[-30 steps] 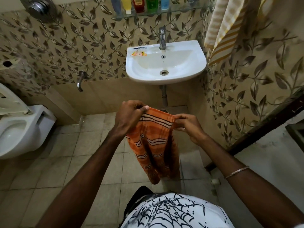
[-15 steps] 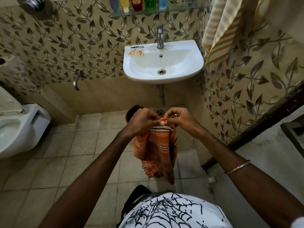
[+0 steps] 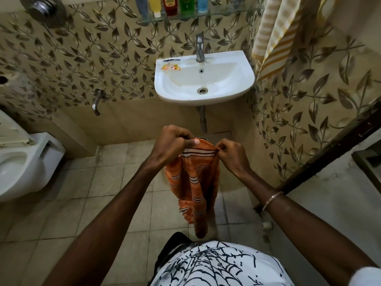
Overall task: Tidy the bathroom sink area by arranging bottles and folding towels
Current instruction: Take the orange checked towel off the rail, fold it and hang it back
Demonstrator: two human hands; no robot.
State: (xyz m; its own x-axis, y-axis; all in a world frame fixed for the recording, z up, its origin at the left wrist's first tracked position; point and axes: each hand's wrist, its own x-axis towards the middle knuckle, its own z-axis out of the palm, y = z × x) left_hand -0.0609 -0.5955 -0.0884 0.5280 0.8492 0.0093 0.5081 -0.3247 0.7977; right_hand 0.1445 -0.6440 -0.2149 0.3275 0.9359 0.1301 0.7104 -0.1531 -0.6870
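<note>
Holding an orange striped towel (image 3: 195, 182) up over the floor tiles (image 3: 107, 182), in front of the body: left hand (image 3: 171, 144) clenching one end of the top edge, right hand (image 3: 232, 154) pinching the other corner. Hanging limp and doubled lengthwise, white-and-dark bands running across, lower end bunching; probably only partly folded, though layers hard to count from above. Farther off, sitting on the white sink (image 3: 243, 79) rim, a small sachet (image 3: 171, 67). Beyond, standing in a row on the glass shelf (image 3: 226, 12), five bottles (image 3: 171, 5), seemingly arranged already. Hanging on the right wall, a yellow striped towel (image 3: 274, 36), perhaps awaiting folding.
</note>
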